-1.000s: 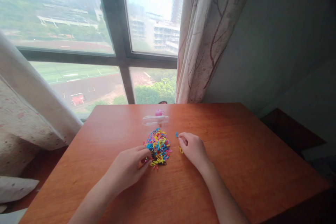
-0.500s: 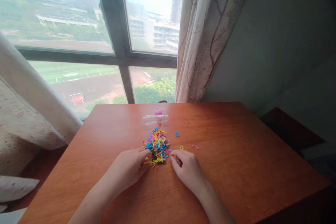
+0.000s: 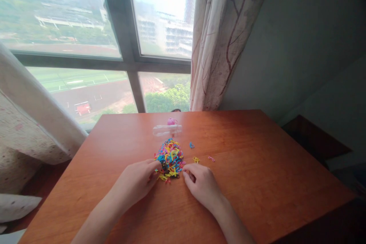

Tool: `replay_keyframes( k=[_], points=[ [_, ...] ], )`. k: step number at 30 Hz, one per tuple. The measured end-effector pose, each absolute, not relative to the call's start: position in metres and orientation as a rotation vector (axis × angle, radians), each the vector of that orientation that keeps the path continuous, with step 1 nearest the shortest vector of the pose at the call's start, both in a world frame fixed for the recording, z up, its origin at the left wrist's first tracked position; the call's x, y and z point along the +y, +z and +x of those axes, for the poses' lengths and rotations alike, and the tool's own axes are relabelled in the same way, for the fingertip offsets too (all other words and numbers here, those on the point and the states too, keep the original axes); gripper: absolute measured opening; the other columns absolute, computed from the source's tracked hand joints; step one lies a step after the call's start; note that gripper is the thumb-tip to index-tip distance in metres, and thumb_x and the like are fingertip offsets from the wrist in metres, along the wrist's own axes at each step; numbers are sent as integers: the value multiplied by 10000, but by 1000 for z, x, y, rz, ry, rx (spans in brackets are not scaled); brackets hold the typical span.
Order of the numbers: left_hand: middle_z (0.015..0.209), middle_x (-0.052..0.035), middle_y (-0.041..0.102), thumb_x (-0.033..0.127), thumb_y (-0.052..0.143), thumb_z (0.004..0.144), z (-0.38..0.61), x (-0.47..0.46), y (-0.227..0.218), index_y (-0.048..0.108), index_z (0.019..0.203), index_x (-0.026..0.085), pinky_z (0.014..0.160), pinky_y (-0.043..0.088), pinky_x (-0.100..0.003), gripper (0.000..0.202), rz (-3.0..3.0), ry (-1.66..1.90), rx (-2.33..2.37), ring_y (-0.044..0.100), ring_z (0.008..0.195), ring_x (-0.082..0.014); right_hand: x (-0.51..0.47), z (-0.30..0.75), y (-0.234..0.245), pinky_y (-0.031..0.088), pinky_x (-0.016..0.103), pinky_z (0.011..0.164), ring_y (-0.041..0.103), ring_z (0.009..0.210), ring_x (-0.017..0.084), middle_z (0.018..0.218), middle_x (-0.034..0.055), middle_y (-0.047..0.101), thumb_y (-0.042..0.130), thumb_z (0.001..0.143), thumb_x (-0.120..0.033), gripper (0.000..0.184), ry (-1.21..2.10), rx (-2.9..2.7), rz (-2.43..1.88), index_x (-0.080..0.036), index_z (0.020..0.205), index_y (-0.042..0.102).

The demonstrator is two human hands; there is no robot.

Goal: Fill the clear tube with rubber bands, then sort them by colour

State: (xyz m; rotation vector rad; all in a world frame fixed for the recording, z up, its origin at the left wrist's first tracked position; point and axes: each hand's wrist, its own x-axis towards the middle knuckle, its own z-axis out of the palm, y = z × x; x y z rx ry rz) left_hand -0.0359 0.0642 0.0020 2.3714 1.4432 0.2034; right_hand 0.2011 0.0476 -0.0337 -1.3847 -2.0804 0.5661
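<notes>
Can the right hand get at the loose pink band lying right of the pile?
Probably yes. The pink band lies alone on the bare table just beyond the right hand, with nothing between them; a loose yellow band sits to its left, apart from it.

Worktop (image 3: 257,152): reddish-brown wood, fills the lower half of the frame. Just left of centre lies a pile of small coloured elastic bands (image 3: 170,158). Directly above the pile in the frame is a clear container (image 3: 166,130) on its side with a pink cap (image 3: 171,121), and to the right are three loose bands, set apart: blue band (image 3: 191,145), yellow band (image 3: 196,159), pink band (image 3: 211,158). Left hand (image 3: 137,181) and right hand (image 3: 201,185) rest on the wood at the pile's lower edge.
</notes>
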Motion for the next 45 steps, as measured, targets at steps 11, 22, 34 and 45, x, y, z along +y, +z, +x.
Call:
replay_keyframes(
  k=[11, 22, 34, 45],
  points=[
    [828, 5, 665, 157, 478, 834, -42, 64, 5, 583, 765, 226, 608, 353, -222, 143, 2347, 187, 1419, 612, 692, -148, 47, 201, -31, 382, 232, 639, 598, 658, 136, 744, -7, 678, 543, 884, -159, 165, 604, -2103, -1392, -224, 879, 694],
    [883, 0, 671, 175, 501, 834, -46, 64, 7, 635, 805, 237, 637, 391, -231, 150, 2312, 168, 1421, 635, 744, -168, 46, 202, -30, 401, 229, 654, 616, 674, 135, 791, 2, 707, 546, 890, -170, 172, 625, -2111, -1397, -223, 907, 708],
    [793, -14, 678, 143, 520, 810, -27, 55, 5, 643, 764, 226, 569, 353, -230, 156, 2395, 97, 1323, 624, 659, -162, 46, 202, -29, 408, 231, 658, 624, 688, 140, 816, 6, 718, 548, 889, -176, 177, 625, -2121, -1408, -227, 921, 715],
    [835, -25, 694, 157, 473, 846, -19, 55, 8, 661, 837, 214, 637, 429, -221, 197, 2255, 368, 1262, 620, 732, -158, 44, 197, -29, 433, 219, 641, 602, 638, 130, 740, -9, 681, 560, 892, -207, 162, 743, -2065, -1320, -225, 954, 708]
  ],
)
